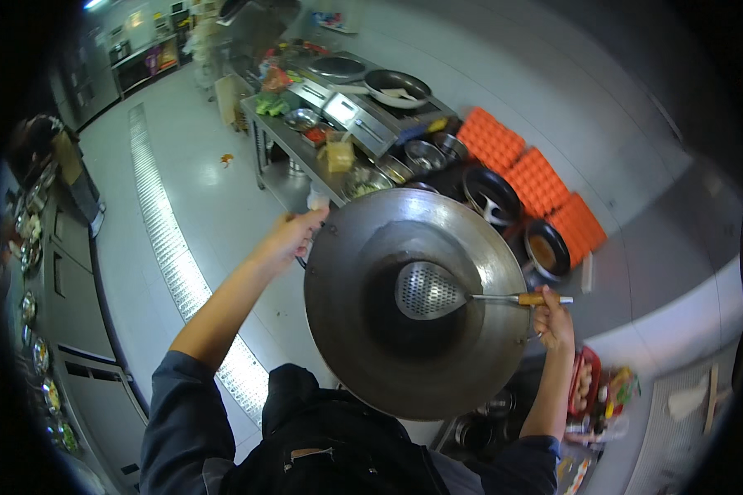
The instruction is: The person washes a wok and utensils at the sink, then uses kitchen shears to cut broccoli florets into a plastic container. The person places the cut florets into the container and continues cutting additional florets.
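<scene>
A large steel wok is held up in front of my body, above the floor. My left hand is closed around its handle at the left rim. At the right rim my right hand grips the other loop handle, with its thumb pressed against the wooden handle of a perforated skimmer. The skimmer's round perforated head lies over the dark centre of the wok. No food shows inside the wok. My fingers partly hide both wok handles.
Beyond the wok, a steel counter carries metal bowls and a white frying pan on a cooktop. Orange egg trays lean along the wall. A floor drain grate runs at left. Another person stands at the left counter.
</scene>
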The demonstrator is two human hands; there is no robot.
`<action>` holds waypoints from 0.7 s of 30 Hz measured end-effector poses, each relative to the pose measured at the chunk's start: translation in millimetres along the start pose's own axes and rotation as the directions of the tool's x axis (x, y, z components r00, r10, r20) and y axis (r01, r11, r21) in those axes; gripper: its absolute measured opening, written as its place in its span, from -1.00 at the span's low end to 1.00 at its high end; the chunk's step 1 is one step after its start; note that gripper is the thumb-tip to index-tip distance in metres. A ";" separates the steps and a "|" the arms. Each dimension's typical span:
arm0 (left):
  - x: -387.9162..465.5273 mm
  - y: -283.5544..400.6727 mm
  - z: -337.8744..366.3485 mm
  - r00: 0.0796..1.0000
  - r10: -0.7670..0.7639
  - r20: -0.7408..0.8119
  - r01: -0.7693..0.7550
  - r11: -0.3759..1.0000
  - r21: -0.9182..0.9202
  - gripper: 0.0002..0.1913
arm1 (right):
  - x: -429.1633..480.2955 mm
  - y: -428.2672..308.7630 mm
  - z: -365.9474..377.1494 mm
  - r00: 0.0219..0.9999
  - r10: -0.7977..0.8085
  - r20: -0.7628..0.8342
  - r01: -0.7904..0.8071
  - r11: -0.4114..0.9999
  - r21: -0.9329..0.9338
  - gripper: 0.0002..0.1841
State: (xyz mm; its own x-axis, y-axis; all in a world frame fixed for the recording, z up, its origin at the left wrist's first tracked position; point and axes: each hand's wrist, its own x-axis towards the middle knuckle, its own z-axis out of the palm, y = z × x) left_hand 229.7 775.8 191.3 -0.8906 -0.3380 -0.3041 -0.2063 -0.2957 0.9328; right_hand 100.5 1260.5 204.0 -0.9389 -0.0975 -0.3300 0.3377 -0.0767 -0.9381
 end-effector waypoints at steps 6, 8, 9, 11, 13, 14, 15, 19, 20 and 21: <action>117.2 107.8 -115.9 0.996 0.007 -0.090 -0.013 0.998 -0.060 -0.64 | 165.4 -78.6 181.1 0.973 0.047 0.225 -0.041 0.999 -0.029 -0.77; 162.7 157.1 -159.5 0.997 -0.022 -0.067 0.016 0.996 -0.082 -0.65 | 213.8 -97.5 243.7 0.958 0.030 0.284 -0.027 1.000 -0.016 -0.78; 183.2 179.8 -178.1 0.995 -0.060 -0.078 0.053 0.994 -0.095 -0.64 | 232.2 -104.2 270.7 0.949 0.057 0.309 -0.061 0.998 0.001 -0.79; 225.3 224.5 -209.3 0.983 0.052 -0.175 -0.063 0.997 -0.055 -0.64 | 277.4 -128.9 334.6 0.937 0.092 0.336 -0.109 0.993 0.034 -0.79; 263.0 274.8 -241.3 0.987 0.060 -0.152 -0.061 0.998 0.000 -0.64 | 316.6 -146.9 392.8 0.928 0.103 0.358 -0.113 0.993 0.010 -0.79; 280.9 298.9 -255.8 0.986 0.054 -0.156 -0.058 0.998 -0.023 -0.65 | 335.6 -156.9 421.0 0.923 0.112 0.369 -0.125 0.992 0.012 -0.78; 301.6 321.8 -268.8 0.986 0.051 -0.158 -0.058 0.998 -0.041 -0.65 | 354.8 -166.7 447.4 0.913 0.112 0.391 -0.133 0.991 0.027 -0.77; 380.7 385.9 -315.8 0.971 0.120 -0.208 -0.111 0.992 0.051 -0.55 | 423.8 -199.0 539.4 0.884 0.087 0.459 -0.130 0.989 0.063 -0.76; 403.9 399.8 -327.1 0.979 0.118 -0.166 -0.109 0.992 0.064 -0.52 | 444.0 -207.7 561.1 0.874 0.090 0.478 -0.143 0.987 0.076 -0.76; 428.4 410.4 -338.0 0.977 0.123 -0.176 -0.112 0.991 0.073 -0.49 | 464.9 -215.5 581.7 0.870 0.097 0.484 -0.162 0.982 0.096 -0.75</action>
State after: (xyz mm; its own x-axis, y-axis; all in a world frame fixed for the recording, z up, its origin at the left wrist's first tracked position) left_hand -99.5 207.7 378.4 -0.8242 -0.5235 -0.2161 -0.1343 -0.1899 0.9726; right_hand -370.4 654.5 313.8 -0.7522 -0.5720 -0.3271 0.4904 -0.1544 -0.8577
